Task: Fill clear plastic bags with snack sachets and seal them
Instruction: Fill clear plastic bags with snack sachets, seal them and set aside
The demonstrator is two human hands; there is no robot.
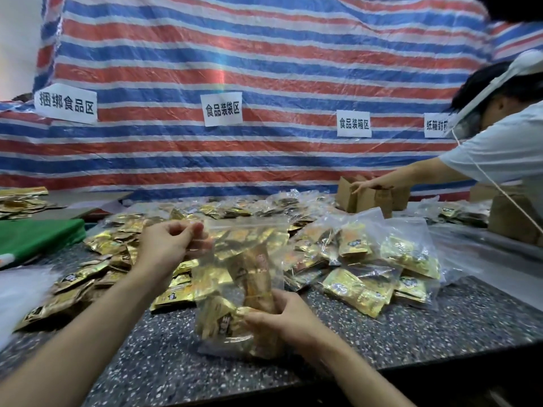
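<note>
A clear plastic bag [235, 277] holding several gold snack sachets stands upright on the speckled table [411, 333] in front of me. My left hand [170, 245] pinches the bag's top left corner at the zip strip. Lower down, my right hand [282, 315] grips the bag's bottom right part with fingers curled round the sachets inside. Loose gold sachets [97, 277] lie in a heap to the left and behind the bag. Filled clear bags [367, 268] are piled to the right.
A green board [38, 236] lies at the left. Another person [499, 148] at the right reaches into brown cardboard boxes [370, 198]. A striped red, white and blue tarp [264, 83] with paper signs hangs behind the table. The table's front edge runs near the bottom right.
</note>
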